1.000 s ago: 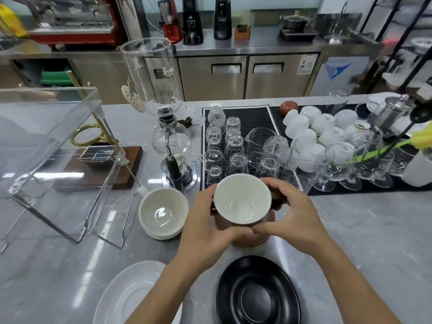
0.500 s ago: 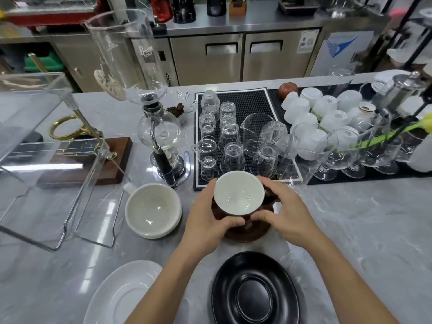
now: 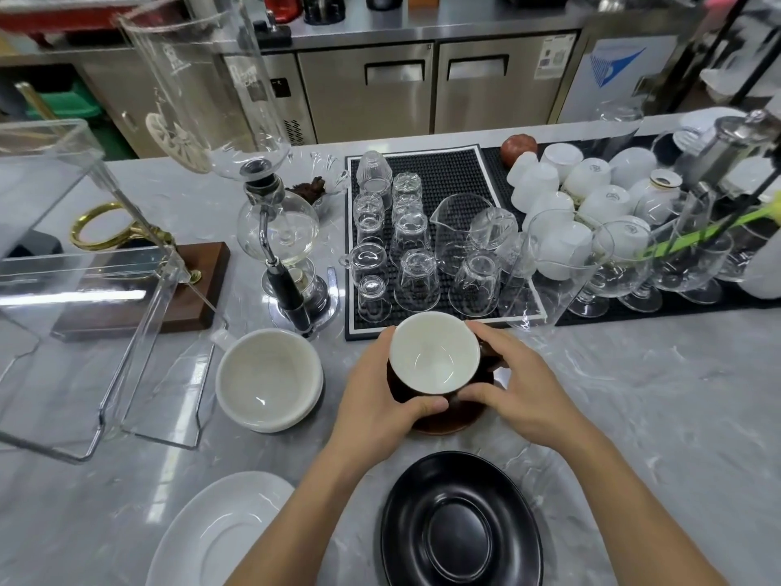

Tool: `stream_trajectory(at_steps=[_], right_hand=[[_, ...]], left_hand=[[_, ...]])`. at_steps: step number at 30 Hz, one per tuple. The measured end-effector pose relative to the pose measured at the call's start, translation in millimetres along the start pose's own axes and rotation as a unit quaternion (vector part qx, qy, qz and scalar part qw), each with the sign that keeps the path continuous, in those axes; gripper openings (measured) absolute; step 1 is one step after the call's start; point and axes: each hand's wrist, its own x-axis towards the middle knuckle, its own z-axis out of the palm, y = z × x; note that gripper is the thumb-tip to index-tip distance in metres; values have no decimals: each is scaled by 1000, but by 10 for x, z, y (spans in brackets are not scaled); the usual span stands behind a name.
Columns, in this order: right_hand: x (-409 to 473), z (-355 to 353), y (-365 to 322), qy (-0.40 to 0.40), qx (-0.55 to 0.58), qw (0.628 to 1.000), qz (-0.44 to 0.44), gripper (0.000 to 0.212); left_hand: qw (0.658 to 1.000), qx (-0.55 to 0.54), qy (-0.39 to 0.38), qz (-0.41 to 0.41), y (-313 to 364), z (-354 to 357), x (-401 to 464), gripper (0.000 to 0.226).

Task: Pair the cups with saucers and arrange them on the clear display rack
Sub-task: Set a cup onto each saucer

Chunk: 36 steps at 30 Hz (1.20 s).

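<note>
Since a moment ago the dark brown cup with a white inside (image 3: 435,359) has settled lower onto its brown round saucer (image 3: 452,422), and my grip has not let go. Far left of my fingers the clear acrylic display rack (image 3: 84,289) stands with its open edge facing me; bare marble counter (image 3: 634,416) lies in front of it. Nearer left sits a white ceramic cup on a white saucer (image 3: 268,376). My left hand (image 3: 376,399) wraps the dark cup's side, thumb pressed against it; my right hand (image 3: 515,382) pinches the opposite side. Below my wrists lie a white empty saucer (image 3: 211,539) and a black oval saucer (image 3: 460,522). I can read no lettering clearly.
</note>
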Motion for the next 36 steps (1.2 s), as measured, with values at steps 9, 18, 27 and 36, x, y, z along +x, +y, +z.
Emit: stream_trajectory(at_steps=[9, 18, 27, 36], right_hand=[[-28, 1, -21, -6, 4, 1000, 12, 82], [-53, -2, -30, -9, -2, 1000, 12, 81], [-74, -5, -62, -7, -12, 1000, 27, 82], [-149, -83, -174, 13, -59, 996, 62, 85]], left_hand=[[1000, 9, 13, -8, -1, 14, -42, 77], [999, 10, 6, -30, 21, 7, -54, 76], [999, 6, 4, -41, 38, 12, -72, 75], [999, 3, 23, -23, 73, -5, -151, 66]])
